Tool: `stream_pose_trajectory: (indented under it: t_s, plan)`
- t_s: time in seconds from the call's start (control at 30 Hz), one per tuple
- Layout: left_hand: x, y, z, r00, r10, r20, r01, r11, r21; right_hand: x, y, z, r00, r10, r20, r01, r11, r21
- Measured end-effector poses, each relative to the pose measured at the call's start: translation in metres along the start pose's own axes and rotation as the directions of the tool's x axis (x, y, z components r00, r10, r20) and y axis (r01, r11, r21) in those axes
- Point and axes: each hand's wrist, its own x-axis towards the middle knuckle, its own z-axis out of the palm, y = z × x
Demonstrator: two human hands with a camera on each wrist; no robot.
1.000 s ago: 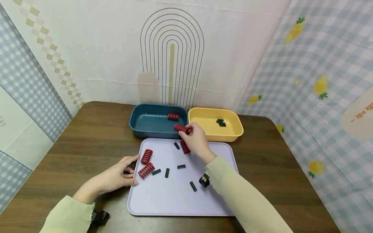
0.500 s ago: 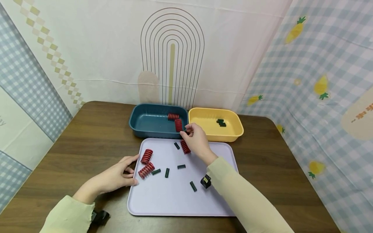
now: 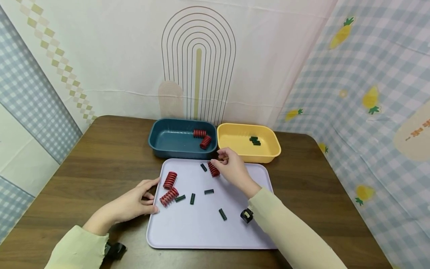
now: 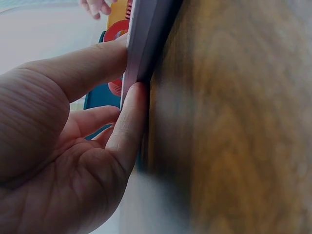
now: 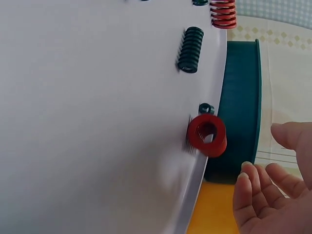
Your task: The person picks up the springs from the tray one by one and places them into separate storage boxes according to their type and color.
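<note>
My left hand (image 3: pixel 136 200) holds the left rim of the pale lilac tray (image 3: pixel 201 231); in the left wrist view, its thumb and a finger touch the rim (image 4: pixel 139 44). My right hand (image 3: pixel 231 168) holds nothing, its fingers apart above the tray's far edge. Near its fingertips lies a red coil spring (image 3: pixel 213 169), seen end-on as a red spring (image 5: pixel 207 135) in the right wrist view. Two more red springs (image 3: pixel 170 180) lie at the tray's left. Several small dark green springs (image 3: pixel 209 192) are scattered over the tray.
Behind the tray stands a dark blue bin (image 3: pixel 168 144) with two red springs (image 3: pixel 205 142) in it. Beside it, a yellow bin (image 3: pixel 235 136) contains several green springs (image 3: pixel 255 141). All rest on a brown wooden table (image 3: pixel 111 157), with patterned cloth behind.
My right hand has let go of a red spring, which now lies in the blue bin beside another one. The hand has drawn back slightly right and toward me. My left hand stays put.
</note>
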Motion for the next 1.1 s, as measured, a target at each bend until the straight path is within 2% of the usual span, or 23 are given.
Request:
stream_pose_trajectory:
  t_s: [0.23, 0.43, 0.73, 1.1]
  plan:
    - [0.001, 0.0, -0.001, 1.0, 0.001, 0.003, -0.001, 1.0, 0.007, -0.012, 0.013, -0.016, 0.999, 0.021, 0.05, -0.02, 1.0, -0.023]
    - [0.001, -0.002, -0.001, 1.0, -0.02, -0.003, 0.02, 0.999, 0.033, -0.018, 0.022, -0.018, 0.994, 0.03, 0.107, -0.022, 0.997, -0.072]
    - [0.001, -0.002, 0.0, 1.0, -0.025, 0.001, 0.024, 0.999, 0.038, -0.018, 0.027, -0.003, 0.99, 0.014, 0.137, -0.001, 0.996, -0.095]
    - [0.001, -0.002, 0.0, 1.0, -0.03, -0.001, 0.03, 0.999, 0.043, -0.013, 0.028, 0.016, 0.994, 0.021, 0.105, -0.001, 0.982, -0.189]
